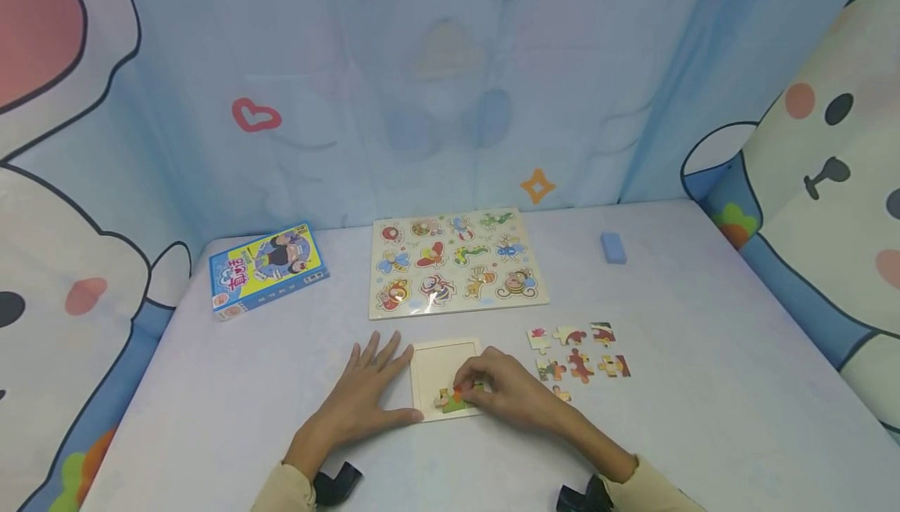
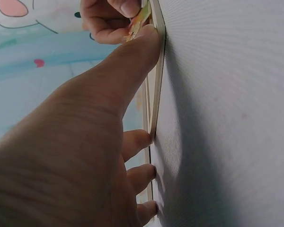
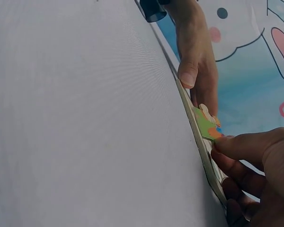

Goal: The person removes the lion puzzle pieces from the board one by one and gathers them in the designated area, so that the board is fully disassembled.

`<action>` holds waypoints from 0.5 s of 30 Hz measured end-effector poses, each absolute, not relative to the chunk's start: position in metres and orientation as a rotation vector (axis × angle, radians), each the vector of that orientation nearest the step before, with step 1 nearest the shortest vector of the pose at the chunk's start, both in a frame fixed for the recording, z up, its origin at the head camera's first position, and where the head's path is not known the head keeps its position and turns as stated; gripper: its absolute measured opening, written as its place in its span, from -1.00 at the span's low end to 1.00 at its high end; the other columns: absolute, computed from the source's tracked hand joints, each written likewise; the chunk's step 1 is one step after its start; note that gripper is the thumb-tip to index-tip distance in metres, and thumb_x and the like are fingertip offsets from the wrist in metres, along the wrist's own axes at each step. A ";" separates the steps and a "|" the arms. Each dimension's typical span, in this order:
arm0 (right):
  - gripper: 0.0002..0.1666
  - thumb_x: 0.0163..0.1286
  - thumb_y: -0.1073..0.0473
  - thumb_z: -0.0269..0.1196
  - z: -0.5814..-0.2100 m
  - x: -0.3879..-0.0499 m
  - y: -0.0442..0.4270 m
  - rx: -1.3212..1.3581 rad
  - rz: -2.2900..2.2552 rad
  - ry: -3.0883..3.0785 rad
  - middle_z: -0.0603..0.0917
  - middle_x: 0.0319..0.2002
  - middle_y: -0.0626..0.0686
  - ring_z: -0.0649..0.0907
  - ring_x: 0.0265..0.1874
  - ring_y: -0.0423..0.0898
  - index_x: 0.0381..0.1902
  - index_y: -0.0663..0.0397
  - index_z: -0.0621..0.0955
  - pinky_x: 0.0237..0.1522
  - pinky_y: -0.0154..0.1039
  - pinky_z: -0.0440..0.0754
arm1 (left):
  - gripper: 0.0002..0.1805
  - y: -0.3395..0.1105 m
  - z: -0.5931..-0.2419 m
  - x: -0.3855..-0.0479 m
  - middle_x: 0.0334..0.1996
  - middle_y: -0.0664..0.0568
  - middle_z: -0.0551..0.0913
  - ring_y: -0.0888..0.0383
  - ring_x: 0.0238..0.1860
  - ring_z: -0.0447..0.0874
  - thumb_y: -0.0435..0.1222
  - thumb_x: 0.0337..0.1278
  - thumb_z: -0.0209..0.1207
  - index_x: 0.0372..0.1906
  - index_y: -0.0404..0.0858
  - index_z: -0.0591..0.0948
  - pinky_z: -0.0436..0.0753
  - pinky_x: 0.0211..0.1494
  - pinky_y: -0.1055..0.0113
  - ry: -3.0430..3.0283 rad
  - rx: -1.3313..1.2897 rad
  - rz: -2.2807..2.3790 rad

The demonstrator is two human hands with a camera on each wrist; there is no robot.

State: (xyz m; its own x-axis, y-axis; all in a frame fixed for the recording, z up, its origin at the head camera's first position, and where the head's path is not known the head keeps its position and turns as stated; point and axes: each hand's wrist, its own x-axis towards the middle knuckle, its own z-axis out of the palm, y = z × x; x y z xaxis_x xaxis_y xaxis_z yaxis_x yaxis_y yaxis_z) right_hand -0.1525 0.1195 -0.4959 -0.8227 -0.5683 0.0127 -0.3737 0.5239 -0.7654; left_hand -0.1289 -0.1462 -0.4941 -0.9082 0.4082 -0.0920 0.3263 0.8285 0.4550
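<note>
A shallow wooden puzzle tray (image 1: pixel 439 359) lies flat on the table between the two hands. My left hand (image 1: pixel 362 399) spreads its fingers along the tray's left side, the thumb touching its near left corner. Over the tray's near right part, my right hand (image 1: pixel 512 391) pinches a green and orange jigsaw piece (image 3: pixel 207 126) between thumb and fingers. In the right wrist view that piece is tilted up at the tray's near edge. The right fingers partly cover the pieces in the tray. Several loose jigsaw pieces (image 1: pixel 580 366) lie to the right of the tray.
A large insect picture board (image 1: pixel 458 263) lies behind the tray. A blue and yellow box (image 1: pixel 269 270) sits at the back left, and a small blue block (image 1: pixel 613 248) at the back right. A printed blue curtain (image 1: pixel 450 105) hangs behind the white tabletop (image 1: pixel 703 418).
</note>
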 end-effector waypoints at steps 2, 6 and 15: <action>-0.78 0.21 0.18 0.35 -0.496 -0.153 0.120 -0.793 -1.199 2.526 0.58 -0.42 -0.37 0.45 -0.33 -0.25 -0.29 -0.36 0.66 -0.22 -0.33 0.40 | 0.05 -0.146 -0.493 -0.129 0.52 0.02 0.01 -0.13 0.52 -0.28 0.39 -0.15 0.19 0.47 -0.01 0.22 -0.23 0.49 -0.15 2.825 0.572 0.653; -0.80 0.22 0.17 0.34 -0.496 -0.155 0.120 -0.784 -1.242 2.516 0.60 -0.42 -0.36 0.47 -0.33 -0.24 -0.30 -0.35 0.67 -0.19 -0.30 0.41 | 0.05 -0.146 -0.492 -0.130 0.52 0.01 0.01 -0.13 0.52 -0.28 0.38 -0.16 0.20 0.47 -0.01 0.22 -0.23 0.49 -0.15 2.826 0.573 0.653; -0.91 0.32 0.15 0.28 -0.482 -0.159 0.139 -0.776 -1.391 2.327 0.67 -0.30 -0.16 0.61 -0.30 -0.20 -0.23 -0.15 0.67 -0.16 -0.31 0.59 | 0.06 -0.147 -0.496 -0.130 0.52 0.02 0.00 -0.12 0.52 -0.29 0.42 -0.16 0.15 0.47 0.00 0.22 -0.22 0.49 -0.15 2.827 0.573 0.623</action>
